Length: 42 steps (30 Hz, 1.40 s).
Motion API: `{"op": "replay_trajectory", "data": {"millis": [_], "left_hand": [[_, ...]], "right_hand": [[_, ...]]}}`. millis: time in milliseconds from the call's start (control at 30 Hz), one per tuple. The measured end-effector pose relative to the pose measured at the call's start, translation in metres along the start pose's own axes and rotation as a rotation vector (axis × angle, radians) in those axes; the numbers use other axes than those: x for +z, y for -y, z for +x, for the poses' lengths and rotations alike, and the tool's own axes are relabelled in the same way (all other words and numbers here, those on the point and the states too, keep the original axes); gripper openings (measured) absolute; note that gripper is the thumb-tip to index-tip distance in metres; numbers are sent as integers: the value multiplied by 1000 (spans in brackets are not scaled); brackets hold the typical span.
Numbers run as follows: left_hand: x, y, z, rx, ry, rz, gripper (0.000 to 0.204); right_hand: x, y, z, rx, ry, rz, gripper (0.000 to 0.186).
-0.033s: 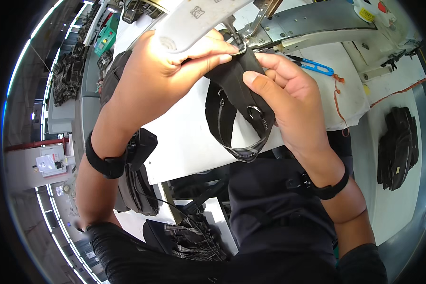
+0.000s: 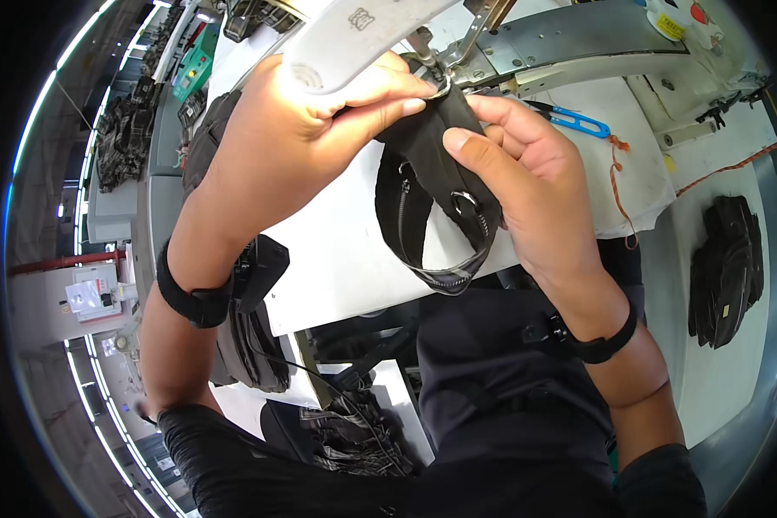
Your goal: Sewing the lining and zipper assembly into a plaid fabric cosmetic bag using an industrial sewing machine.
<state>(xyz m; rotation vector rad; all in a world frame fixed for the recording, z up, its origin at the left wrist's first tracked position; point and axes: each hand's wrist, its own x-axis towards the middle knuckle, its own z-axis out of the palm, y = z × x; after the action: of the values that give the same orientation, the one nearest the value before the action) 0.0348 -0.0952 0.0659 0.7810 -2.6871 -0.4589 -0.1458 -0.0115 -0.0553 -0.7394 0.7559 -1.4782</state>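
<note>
A black fabric piece hangs in a loop below the needle area of a white sewing machine. It carries a zipper and a metal D-ring. Close beside the presser foot, my left hand pinches the upper edge of the fabric between thumb and fingers. My right hand grips the same piece at its right side, thumb on top and fingers partly behind it. The machine head covers part of my left hand's fingers.
Blue thread snips with an orange cord lie right of my right hand on the white table. Stacked black pieces rest at the far right. More dark fabric sits at the left, below my left wrist.
</note>
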Motion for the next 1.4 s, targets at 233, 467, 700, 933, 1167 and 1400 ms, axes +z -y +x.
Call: {"op": "replay_trajectory", "data": {"millis": [233, 467, 700, 933, 1167, 1400], "left_hand": [[19, -19, -4, -152, -135, 68, 16], [58, -47, -4, -333, -424, 136, 15], [91, -68, 6, -459, -670, 82, 10], [109, -69, 3, -456, -744, 114, 14], [140, -62, -29, -287, -766, 323, 36], [124, -76, -30, -360, -756, -42, 22]], "right_hand": [[4, 5, 2, 0, 4, 41, 21], [3, 5, 3, 8, 15, 53, 15], [1, 5, 8, -75, 20, 90, 15], [-13, 1, -1, -115, 82, -26, 21], [-29, -6, -27, -273, -7, -462, 38], [-28, 0, -43, -367, 24, -511, 36]]}}
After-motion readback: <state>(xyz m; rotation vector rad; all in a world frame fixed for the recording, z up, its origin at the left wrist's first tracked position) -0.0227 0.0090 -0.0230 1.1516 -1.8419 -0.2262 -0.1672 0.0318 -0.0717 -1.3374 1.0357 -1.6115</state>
